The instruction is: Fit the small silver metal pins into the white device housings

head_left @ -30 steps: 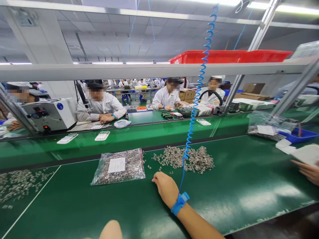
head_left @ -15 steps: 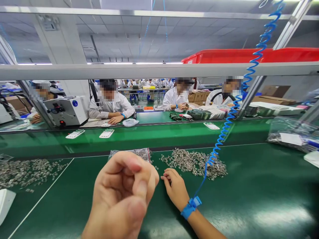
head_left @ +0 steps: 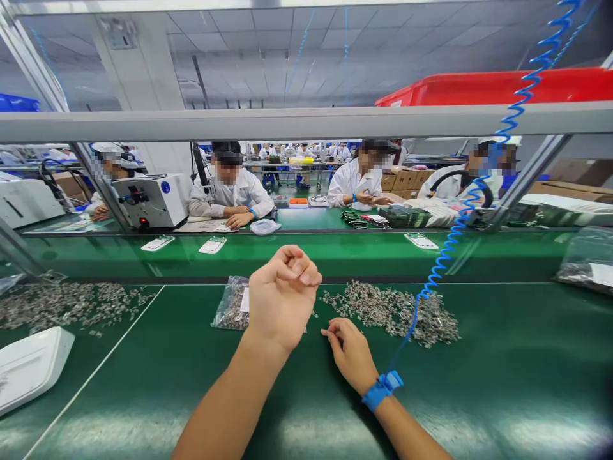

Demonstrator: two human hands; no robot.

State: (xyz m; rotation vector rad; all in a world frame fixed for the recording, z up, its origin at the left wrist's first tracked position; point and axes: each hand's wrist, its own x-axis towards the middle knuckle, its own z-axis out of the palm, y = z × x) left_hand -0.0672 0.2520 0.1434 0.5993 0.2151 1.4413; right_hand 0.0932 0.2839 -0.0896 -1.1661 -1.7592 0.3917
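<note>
Two hands are sharing the desk (head_left: pixel 143 409). The right hand (head_left: pixel 352 351), wearing a blue wrist strap (head_left: pixel 383 388), is resting fingertips-down, and I cannot tell its grip. The left hand (head_left: pixel 285 297) is hanging raised, grip curled closed, blocking a parts bag (head_left: pixel 230 305). Just beyond, a coiled cord (head_left: pixel 450 243) is crossing the pile of metal parts (head_left: pixel 393 310), and co-workers (head_left: pixel 234 191) are sitting past the conveyor (head_left: pixel 335 252).
</note>
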